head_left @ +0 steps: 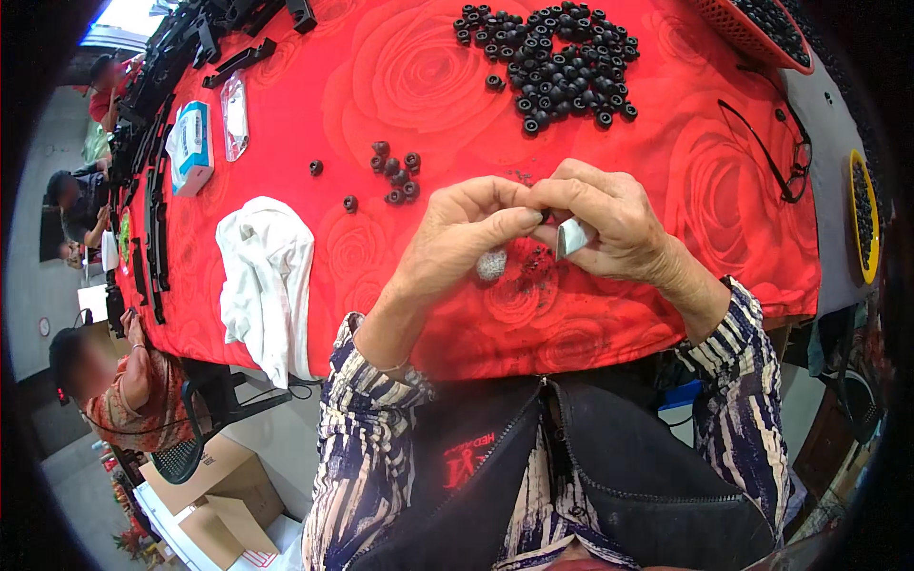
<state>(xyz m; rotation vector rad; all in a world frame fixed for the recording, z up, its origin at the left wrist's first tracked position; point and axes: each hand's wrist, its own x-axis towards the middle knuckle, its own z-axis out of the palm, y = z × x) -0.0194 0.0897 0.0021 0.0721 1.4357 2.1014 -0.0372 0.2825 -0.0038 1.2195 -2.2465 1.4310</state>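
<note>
Over the red tablecloth [381, 314], both my hands meet close together. My left hand [452, 228] pinches a small black round part [546, 217], mostly hidden by fingers. In my right hand [609, 219] is a short blade [569, 238] with a pale wrapped grip, its edge near the black part. A whitish speckled rounded thing [491, 265] shows beneath my left fingers; I cannot tell what it is. Black shavings [540, 271] are scattered below the hands. Several loose black round parts [393, 171] lie beyond my left hand, and a large pile of them [566, 71] sits farther off.
A red basket [747, 33] of black parts stands far right, a yellow-rimmed tray [871, 247] at right. Eyeglasses [792, 186] lie near the right edge. On the left are a white cloth [267, 276], tissue box [193, 152] and long black pieces [157, 238]. People [133, 400] sit beyond.
</note>
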